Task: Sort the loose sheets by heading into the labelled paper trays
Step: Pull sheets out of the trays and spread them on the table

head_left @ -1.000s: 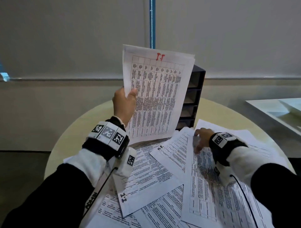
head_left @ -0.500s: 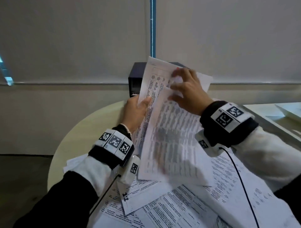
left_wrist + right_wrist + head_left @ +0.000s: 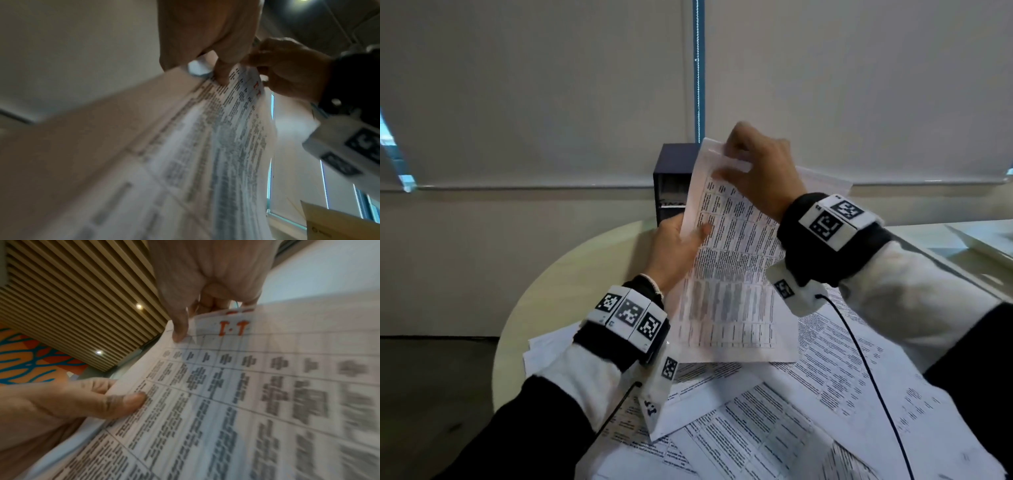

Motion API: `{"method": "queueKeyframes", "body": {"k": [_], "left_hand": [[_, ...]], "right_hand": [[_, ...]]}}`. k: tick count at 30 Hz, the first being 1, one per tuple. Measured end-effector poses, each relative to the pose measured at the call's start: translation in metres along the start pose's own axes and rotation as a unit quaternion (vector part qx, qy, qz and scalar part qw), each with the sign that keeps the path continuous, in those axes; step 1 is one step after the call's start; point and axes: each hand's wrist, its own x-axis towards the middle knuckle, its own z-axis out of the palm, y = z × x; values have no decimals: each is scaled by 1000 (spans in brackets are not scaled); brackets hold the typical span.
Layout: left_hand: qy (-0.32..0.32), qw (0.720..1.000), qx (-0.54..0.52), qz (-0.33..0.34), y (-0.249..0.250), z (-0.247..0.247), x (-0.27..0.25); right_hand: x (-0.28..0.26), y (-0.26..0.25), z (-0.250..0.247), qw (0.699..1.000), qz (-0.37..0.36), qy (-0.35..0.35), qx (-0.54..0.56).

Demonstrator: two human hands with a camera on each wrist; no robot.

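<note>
We've got a two-hand grip on the held sheets: left hand pinches the side edge, right hand pinches the top. They're raised before the trays. Thin, floppy, slippery paper; hold edges.

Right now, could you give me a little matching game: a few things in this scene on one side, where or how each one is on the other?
Things:
1. left hand
2. right hand
3. tray unit
4. loose sheets

States:
A. spread flat over the round table
B. pinches the top edge of the raised sheets
C. stands dark at the table's far side, behind the raised sheets
D. grips the raised sheets' left edge, thumb on the print

Pairs: 1-D, 2-B, 3-C, 4-A
</note>
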Motion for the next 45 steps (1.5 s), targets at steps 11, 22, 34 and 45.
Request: {"method": "queueKeyframes", "body": {"k": [11, 22, 34, 45], "left_hand": [[124, 986, -105, 20, 7, -9, 7], [61, 987, -47, -141, -44, 9, -15], [-24, 941, -66, -332, -85, -11, -8], [-189, 842, -4, -506, -115, -3, -17]], "right_hand": [[-31, 72, -16, 839, 340, 131, 403], [-95, 98, 20, 839, 351, 58, 412], [-122, 130, 36, 877, 450, -39, 166], [-148, 165, 60, 798, 566, -149, 144]]}}
